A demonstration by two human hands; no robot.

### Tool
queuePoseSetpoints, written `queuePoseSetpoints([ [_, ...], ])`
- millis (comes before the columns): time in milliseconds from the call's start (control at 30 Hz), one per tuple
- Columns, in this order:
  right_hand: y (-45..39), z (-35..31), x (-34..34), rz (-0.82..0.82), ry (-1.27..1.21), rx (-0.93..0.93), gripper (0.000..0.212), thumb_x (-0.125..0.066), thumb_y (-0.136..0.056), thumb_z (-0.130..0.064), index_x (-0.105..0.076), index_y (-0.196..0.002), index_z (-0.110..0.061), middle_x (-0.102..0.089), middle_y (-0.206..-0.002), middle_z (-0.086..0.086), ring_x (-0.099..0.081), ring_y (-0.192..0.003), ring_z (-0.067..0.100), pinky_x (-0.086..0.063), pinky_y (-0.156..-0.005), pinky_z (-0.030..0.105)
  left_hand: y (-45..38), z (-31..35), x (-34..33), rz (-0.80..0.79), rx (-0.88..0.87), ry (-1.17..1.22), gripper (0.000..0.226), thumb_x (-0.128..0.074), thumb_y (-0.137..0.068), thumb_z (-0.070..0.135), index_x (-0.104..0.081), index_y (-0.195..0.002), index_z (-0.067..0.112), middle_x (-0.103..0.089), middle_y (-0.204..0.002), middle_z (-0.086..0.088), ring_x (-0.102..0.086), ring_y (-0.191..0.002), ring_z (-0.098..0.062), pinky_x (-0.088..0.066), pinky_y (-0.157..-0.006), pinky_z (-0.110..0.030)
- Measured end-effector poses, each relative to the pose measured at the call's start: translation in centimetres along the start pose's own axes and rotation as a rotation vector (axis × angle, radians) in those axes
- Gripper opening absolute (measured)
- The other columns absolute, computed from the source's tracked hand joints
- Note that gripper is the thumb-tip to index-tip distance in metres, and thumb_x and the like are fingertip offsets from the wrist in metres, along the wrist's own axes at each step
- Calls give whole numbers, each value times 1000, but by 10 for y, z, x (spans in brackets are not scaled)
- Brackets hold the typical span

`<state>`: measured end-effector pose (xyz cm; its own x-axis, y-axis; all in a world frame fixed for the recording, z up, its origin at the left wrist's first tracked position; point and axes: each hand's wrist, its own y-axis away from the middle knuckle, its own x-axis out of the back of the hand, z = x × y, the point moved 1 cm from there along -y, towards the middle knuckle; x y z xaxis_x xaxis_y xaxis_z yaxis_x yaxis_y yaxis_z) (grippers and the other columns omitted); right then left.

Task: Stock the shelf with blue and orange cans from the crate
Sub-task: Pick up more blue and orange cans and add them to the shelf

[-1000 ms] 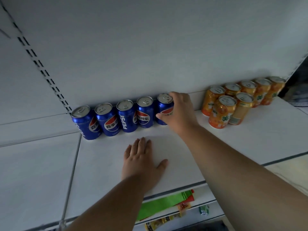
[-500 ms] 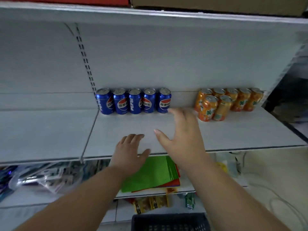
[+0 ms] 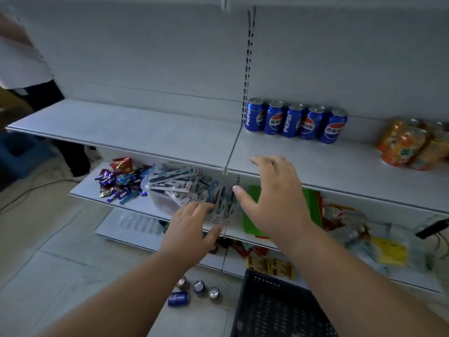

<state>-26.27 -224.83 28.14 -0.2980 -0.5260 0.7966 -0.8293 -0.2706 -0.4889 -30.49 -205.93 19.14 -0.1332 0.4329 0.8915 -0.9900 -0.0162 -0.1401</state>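
Several blue cans (image 3: pixel 296 120) stand in a row at the back of the white shelf (image 3: pixel 340 171). To their right, at the frame edge, sits a cluster of orange cans (image 3: pixel 410 144). A dark crate (image 3: pixel 272 310) stands on the floor at the bottom, and its visible part holds nothing. More cans (image 3: pixel 196 289) lie and stand on the floor left of the crate. My left hand (image 3: pixel 192 229) and my right hand (image 3: pixel 274 198) both hover empty in front of the shelf's edge, fingers spread.
The lower shelf holds candy wrappers (image 3: pixel 119 183), a bin of packaged items (image 3: pixel 177 190), green sheets (image 3: pixel 252 215) and assorted packets (image 3: pixel 364 234). A blue stool (image 3: pixel 21 152) and a person's clothing (image 3: pixel 21 59) are at the far left. Cables run across the floor.
My right hand let go of the last blue can and both hands pulled back off the shelf. The view swung left and down, so the floor, crate and loose cans show.
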Motion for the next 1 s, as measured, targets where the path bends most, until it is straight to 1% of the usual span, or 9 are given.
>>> queuePoseSetpoints([
  [100,7,-29,-35,-7,-2,-44,55,-62,-86,-48,-49,-129,-16,-50,-124,3,-47,-115,21,-43,-97,38,1,-50,-1,-54,11,0,55,-58,-91,53,-50,-138,25,-54,-131,5,-45,-125,-16,-35,-107,-32],
  [267,25,-81,-128,-64,-56,-172,55,-67,-83,-42,-52,-127,-13,-52,-124,6,-49,-114,25,-46,-95,42,8,-155,-10,-193,35,-30,56,-62,-89,52,-52,-137,24,-57,-126,3,-49,-119,-20,-37,-101,-33],
  [367,39,-91,-176,-134,-55,-224,54,-67,-84,-42,-53,-127,-12,-51,-125,7,-49,-116,25,-44,-97,40,14,-202,-31,-258,59,-44,56,-62,-90,49,-52,-138,22,-57,-130,0,-49,-122,-22,-37,-104,-34],
  [433,50,-87,-206,-167,-57,-248,53,-69,-84,-39,-54,-126,-10,-52,-124,8,-48,-116,25,-42,-99,37,20,-225,-54,-289,98,-22,56,-62,-90,48,-52,-138,22,-56,-131,0,-50,-123,-22,-39,-104,-35],
  [533,75,-71,-264,-239,-76,-273,53,-71,-84,-36,-54,-126,-9,-53,-125,8,-47,-117,24,-37,-101,32,33,-261,-111,-337,190,8,55,-64,-89,46,-52,-137,23,-57,-130,0,-50,-122,-22,-41,-102,-35],
  [633,117,-48,-338,-332,-117,-282,54,-73,-83,-35,-55,-127,-8,-52,-127,9,-47,-120,24,-35,-104,30,59,-300,-189,-379,283,25,54,-67,-85,43,-56,-132,20,-61,-124,-3,-54,-116,-27,-45,-96,-39],
  [733,171,-22,-419,-425,-128,-267,54,-74,-81,-34,-56,-124,-7,-52,-125,12,-46,-117,24,-38,-102,34,92,-337,-273,-431,351,2,56,-67,-84,45,-55,-133,20,-60,-123,-4,-54,-113,-28,-45,-95,-40],
  [900,252,22,-535,-456,-156,-278,58,-64,-82,-42,-52,-127,-7,-52,-126,11,-43,-117,21,-41,-97,34,131,-392,-405,-456,413,17,55,-63,-87,48,-51,-134,22,-57,-125,-2,-53,-114,-26,-43,-97,-39],
  [1000,285,48,-593,-460,-138,-281,61,-64,-81,-43,-50,-129,-8,-51,-128,10,-44,-117,22,-45,-97,37,143,-424,-471,-437,439,48,53,-65,-87,46,-51,-132,22,-58,-123,-1,-54,-110,-24,-46,-94,-39],
])
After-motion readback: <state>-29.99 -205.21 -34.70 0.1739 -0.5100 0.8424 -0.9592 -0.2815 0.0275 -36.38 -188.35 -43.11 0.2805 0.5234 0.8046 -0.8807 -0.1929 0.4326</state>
